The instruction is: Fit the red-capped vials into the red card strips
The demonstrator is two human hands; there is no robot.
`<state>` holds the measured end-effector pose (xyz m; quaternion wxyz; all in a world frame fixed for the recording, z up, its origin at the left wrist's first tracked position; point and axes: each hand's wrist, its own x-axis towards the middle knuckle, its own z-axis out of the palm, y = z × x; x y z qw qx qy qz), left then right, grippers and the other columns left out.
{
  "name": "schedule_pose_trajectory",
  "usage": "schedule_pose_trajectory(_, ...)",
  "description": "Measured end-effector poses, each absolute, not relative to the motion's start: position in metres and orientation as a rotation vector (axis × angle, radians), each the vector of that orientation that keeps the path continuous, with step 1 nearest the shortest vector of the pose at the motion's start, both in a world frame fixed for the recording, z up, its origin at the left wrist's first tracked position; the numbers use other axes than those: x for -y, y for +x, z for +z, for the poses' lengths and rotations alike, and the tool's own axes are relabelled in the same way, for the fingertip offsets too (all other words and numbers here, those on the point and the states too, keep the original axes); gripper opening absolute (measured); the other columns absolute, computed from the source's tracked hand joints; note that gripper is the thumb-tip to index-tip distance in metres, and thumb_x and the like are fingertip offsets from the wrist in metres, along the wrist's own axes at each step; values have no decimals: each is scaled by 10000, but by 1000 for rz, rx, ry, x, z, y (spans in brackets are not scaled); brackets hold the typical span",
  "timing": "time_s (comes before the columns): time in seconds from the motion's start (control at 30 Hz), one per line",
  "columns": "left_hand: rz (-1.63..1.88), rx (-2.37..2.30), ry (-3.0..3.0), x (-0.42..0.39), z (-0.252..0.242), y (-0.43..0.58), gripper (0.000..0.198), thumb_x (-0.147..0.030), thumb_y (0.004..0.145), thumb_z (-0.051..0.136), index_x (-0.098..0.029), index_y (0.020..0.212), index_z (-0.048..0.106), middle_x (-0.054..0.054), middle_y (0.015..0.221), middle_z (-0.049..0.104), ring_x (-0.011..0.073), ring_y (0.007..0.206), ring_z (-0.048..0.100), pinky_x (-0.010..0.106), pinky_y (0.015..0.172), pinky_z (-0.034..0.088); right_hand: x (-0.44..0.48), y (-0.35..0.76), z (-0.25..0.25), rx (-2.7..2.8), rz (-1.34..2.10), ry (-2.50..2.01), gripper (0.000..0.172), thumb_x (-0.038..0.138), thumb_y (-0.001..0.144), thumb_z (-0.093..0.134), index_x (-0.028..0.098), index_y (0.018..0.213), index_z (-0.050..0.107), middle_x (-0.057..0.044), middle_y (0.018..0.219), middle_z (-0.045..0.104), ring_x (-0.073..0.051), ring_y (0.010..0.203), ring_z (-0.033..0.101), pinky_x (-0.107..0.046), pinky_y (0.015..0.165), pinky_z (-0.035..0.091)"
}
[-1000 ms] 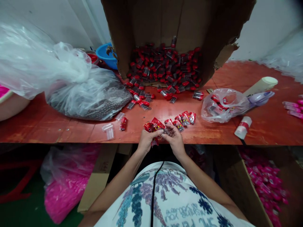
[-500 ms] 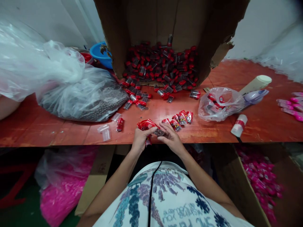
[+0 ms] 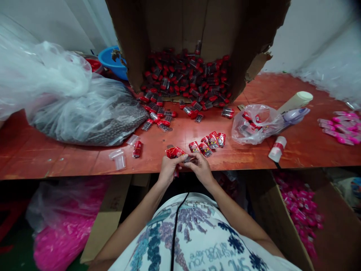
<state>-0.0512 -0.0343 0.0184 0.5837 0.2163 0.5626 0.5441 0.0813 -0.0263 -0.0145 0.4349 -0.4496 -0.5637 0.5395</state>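
Observation:
Above the table's front edge, my left hand (image 3: 168,168) is closed on a red printed packet (image 3: 175,152). My right hand (image 3: 202,168) pinches the dark right end of the same packet, its fingers touching near my left thumb. Just beyond my right hand, several red packets (image 3: 205,149) lie in a loose group. Left of my hands are a red-wrapped tube (image 3: 137,149) and a clear plastic container (image 3: 119,159).
A cardboard box (image 3: 177,22) spills red-capped containers (image 3: 186,79) onto the red table (image 3: 84,158). A plastic bag of dark beads (image 3: 96,116) lies left. Rightward are a clear bag (image 3: 249,128), a white roll (image 3: 277,149) and pink items (image 3: 342,128).
The camera view has shifted slightly. My right fingers have closed in on the packet's right end, and the packet looks more bunched between my hands.

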Motion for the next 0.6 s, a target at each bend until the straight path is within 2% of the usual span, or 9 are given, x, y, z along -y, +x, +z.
schedule_pose_trajectory(0.1,1258,-1279,437,31,14,-51,251,-242,525,832,-99,639,660,11,537,618,87,410,522,170,343,380,22,87,-17,1417,1362,-1162,313,277,703,688,204,999,616,-4,848,642,-151,744,611,-272,699,499)
schedule_pose_trajectory(0.17,1273,-1213,343,28,12,-54,248,-236,569,812,-101,728,679,40,638,668,116,491,590,178,382,434,14,96,-18,1405,1313,-1201,335,296,722,669,198,1038,609,-17,872,650,-156,743,612,-283,703,502)
schedule_pose_trajectory(0.27,1291,-1067,131,25,11,-64,178,-168,684,722,-112,844,671,88,820,712,173,697,675,236,554,542,0,115,-16,1407,1012,-1347,374,328,756,638,201,1106,602,-57,1025,622,-165,785,603,-314,747,499)
schedule_pose_trajectory(0.33,1290,-990,38,26,12,-70,168,-80,718,654,-121,882,654,100,884,716,198,787,687,297,667,565,-7,125,-12,1437,738,-1446,424,343,768,630,217,1170,583,-87,1180,541,-182,876,590,-337,809,483)
schedule_pose_trajectory(0.4,1290,-941,14,27,13,-72,236,-21,724,615,-135,929,640,96,929,716,213,840,686,345,733,563,-7,124,-6,1502,599,-1456,422,349,790,612,227,1192,574,-95,1226,497,-190,930,574,-344,854,463)
schedule_pose_trajectory(0.47,1305,-906,6,28,13,-72,279,-7,733,602,-148,972,631,87,946,715,219,873,681,372,778,554,-1,111,-2,1628,687,-1370,325,347,809,594,223,1109,617,-77,1106,563,-181,878,578,-326,826,466)
schedule_pose_trajectory(0.53,1342,-894,-23,27,13,-70,274,-11,748,591,-147,982,628,81,912,718,213,865,682,370,800,546,8,90,0,1764,918,-1250,232,336,804,601,224,1004,643,-40,935,619,-168,781,584,-295,742,478)
schedule_pose_trajectory(0.6,1398,-889,-78,26,12,-70,229,-16,764,574,-139,948,633,72,844,718,193,811,686,345,798,545,14,68,-2,1799,1137,-1169,224,314,791,610,228,998,624,-16,868,637,-161,742,593,-276,690,482)
